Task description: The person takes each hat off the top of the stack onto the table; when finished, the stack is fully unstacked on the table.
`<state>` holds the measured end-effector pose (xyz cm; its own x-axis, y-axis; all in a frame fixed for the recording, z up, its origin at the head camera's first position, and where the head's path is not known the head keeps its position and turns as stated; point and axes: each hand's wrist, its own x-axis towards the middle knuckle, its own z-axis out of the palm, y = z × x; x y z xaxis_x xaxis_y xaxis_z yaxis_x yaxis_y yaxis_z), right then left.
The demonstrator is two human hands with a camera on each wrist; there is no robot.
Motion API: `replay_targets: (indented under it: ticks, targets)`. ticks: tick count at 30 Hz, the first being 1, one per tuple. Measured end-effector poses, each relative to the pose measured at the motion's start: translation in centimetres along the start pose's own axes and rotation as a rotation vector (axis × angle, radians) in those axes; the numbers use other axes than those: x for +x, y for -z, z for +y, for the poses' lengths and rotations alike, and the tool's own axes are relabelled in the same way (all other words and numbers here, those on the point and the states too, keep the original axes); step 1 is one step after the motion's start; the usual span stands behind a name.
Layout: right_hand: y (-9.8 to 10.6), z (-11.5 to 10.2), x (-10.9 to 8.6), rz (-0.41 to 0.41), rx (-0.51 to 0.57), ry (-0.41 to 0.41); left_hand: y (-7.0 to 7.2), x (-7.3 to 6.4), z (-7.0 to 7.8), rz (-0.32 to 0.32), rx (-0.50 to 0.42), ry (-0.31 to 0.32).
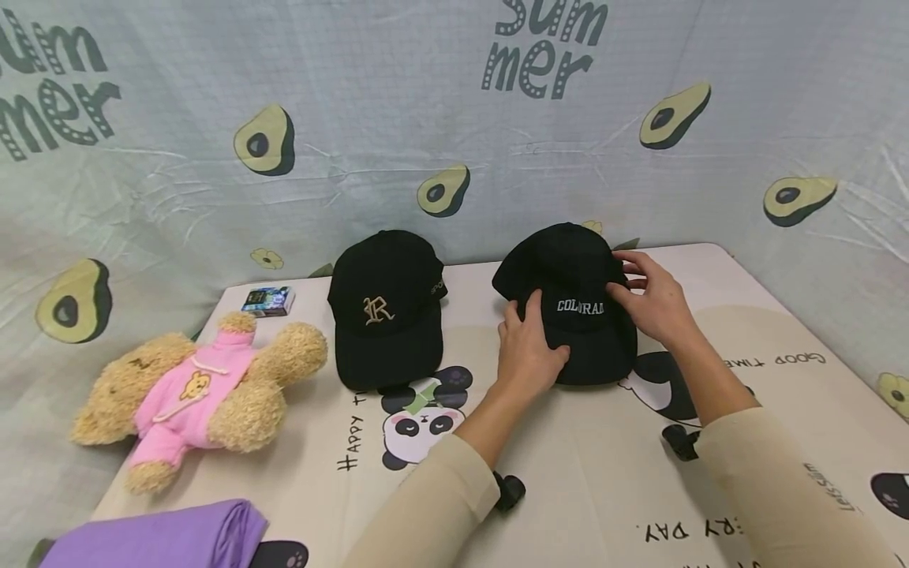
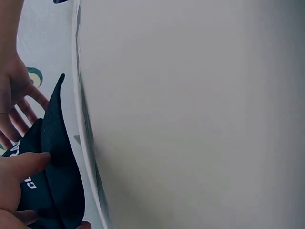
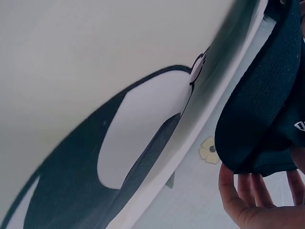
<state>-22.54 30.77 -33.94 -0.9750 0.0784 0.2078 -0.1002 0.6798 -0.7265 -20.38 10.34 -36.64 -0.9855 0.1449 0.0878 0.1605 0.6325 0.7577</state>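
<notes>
A black baseball cap with white lettering across its front stands at the back of the table, its brim toward me. My left hand holds it at the left side, the thumb lying over the brim in the left wrist view. At the cap's right side, my right hand grips the edge. Its thumb lies on the front and the fingers reach behind, as the right wrist view shows. To the left sits a second black cap with a gold letter R.
A teddy bear in a pink hoodie lies at the left, with a small box behind it. Folded purple cloth occupies the near left corner. A hanging sheet printed with avocados closes off the back.
</notes>
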Motion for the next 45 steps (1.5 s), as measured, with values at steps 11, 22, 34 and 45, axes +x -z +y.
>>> replay_targets:
  ticks: [11, 22, 34, 45]
  targets:
    - [0.6, 1.0, -0.1, 0.016, -0.013, -0.026, -1.2, -0.1, 0.7, -0.022, -0.035, 0.037]
    - [1.1, 1.5, -0.2, 0.017, -0.025, -0.053, -2.9, 0.2, 1.2, -0.027, -0.022, 0.066]
    - [1.6, 2.5, -0.3, 0.045, 0.018, -0.095, -4.2, 0.4, 2.3, -0.016, 0.046, 0.076]
    - [2.3, 3.4, -0.2, 0.087, 0.063, -0.128, -5.4, 0.8, 3.0, -0.010, 0.042, 0.076]
